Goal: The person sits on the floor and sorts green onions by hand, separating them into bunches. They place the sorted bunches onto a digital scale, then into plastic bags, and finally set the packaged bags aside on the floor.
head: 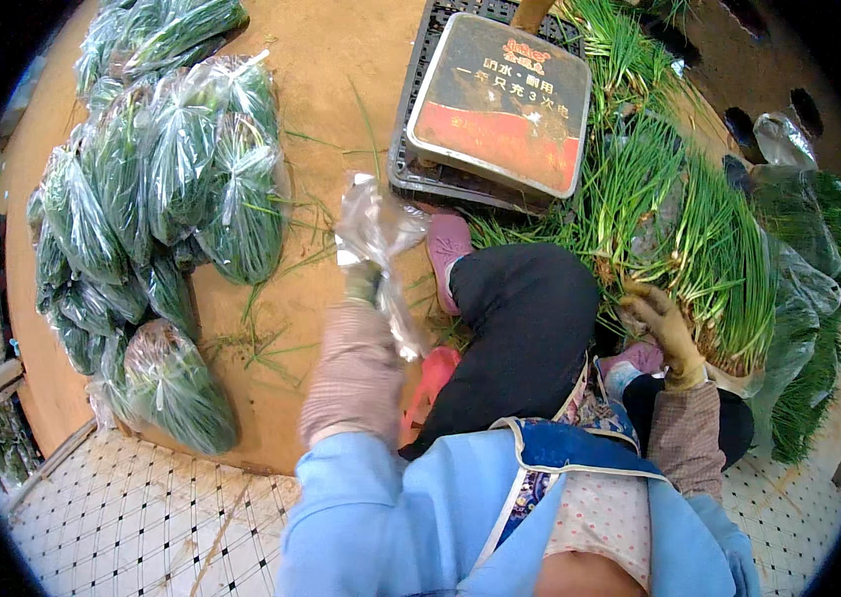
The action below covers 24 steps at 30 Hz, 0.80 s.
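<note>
My left hand (pixel 363 283), blurred and partly covered, is at a bunch of clear plastic bags (pixel 383 231) over the brown floor; its fingers are hidden, so its grip cannot be made out. In a yellowish glove, my right hand (pixel 656 324) is held with curled, parted fingers and nothing visible in it. It is beside the root ends of loose spring onions (pixel 719 261), which are heaped to the right of my bent leg. More spring onions (pixel 629 172) lie behind them, roots and white stems showing.
Filled clear bags of greens (pixel 182 157) are piled at left, one bag (pixel 178 384) nearest me. A weighing scale (pixel 502 104) bearing writing rests on a black plastic crate (pixel 399 160). Large bagged greens (pixel 801 298) stand far right. Red plastic (pixel 432 377) lies beside my leg.
</note>
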### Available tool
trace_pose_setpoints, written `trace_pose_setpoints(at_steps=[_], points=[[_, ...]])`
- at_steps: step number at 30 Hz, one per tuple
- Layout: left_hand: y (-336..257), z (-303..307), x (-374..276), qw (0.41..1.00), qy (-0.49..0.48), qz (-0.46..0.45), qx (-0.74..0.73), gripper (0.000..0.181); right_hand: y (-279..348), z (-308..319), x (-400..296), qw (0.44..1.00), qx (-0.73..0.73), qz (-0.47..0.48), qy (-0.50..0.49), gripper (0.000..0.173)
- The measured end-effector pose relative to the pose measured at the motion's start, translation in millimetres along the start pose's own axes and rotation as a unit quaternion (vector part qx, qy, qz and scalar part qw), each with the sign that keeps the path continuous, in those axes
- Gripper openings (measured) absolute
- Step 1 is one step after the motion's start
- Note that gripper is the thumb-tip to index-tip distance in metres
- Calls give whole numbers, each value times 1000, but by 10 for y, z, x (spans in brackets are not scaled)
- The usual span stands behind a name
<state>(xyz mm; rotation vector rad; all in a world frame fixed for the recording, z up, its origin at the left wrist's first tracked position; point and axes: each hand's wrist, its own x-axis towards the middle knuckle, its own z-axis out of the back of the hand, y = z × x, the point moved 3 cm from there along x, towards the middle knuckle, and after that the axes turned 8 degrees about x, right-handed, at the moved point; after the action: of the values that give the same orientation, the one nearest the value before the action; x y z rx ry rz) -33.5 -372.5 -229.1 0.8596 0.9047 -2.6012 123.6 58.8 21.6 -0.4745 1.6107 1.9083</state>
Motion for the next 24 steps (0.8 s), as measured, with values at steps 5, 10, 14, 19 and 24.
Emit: trace_pose_setpoints(at_steps=[5, 10, 14, 19, 24], points=[[-261, 1147, -353, 854, 9, 10, -521, 14, 649, -70, -33, 985, 136, 51, -91, 30], [-835, 1796, -1042, 723, 16, -152, -674, 6, 1560, -1061, -116, 969, 45, 200, 140, 37], [-1549, 1969, -1839, 659, 28, -232, -715, 18, 1613, -1961, -25, 905, -135, 377, 142, 67], [-1842, 1791, -2477, 735, -19, -390, -555, 24, 1772, -2325, -178, 904, 52, 386, 174, 40], [-1628, 1961, -2494, 849, -206, -415, -254, 41, 1745, -2224, -472, 931, 125, 155, 305, 25]])
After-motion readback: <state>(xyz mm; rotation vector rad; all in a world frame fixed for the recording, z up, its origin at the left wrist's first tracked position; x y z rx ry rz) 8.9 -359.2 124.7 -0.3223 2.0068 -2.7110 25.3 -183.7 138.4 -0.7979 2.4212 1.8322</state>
